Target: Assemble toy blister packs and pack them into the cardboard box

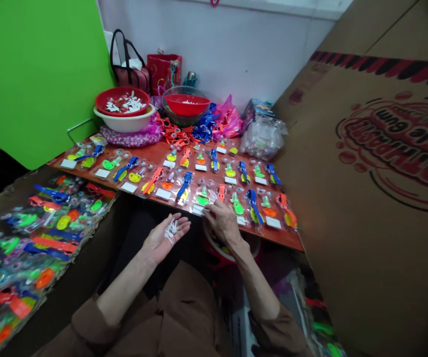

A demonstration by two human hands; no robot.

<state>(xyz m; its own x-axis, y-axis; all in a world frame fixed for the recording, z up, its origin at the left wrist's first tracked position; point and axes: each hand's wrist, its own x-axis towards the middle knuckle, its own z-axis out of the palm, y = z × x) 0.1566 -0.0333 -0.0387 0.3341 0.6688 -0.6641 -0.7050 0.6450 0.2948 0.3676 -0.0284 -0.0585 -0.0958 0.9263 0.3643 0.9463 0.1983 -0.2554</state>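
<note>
My left hand (164, 239) lies palm up above the table's front edge, holding a small bunch of white pieces (170, 231) on its palm and fingers. My right hand (223, 221) is palm down, with its fingertips on a clear plastic packet (201, 201) at the orange table's (288, 237) front edge. A small white label (198, 209) on that packet sits right at those fingertips. Rows of similar packets (184, 178), holding green, yellow, orange and blue plastic toys, cover the tabletop.
A cardboard tray of loose packets (38, 248) lies at the left. Red and white bowls (122, 101) with white pieces, a glass bowl (182, 105), bags and a green board stand behind. A large printed carton (370, 163) walls the right side. A red tub (232, 253) sits below the table edge.
</note>
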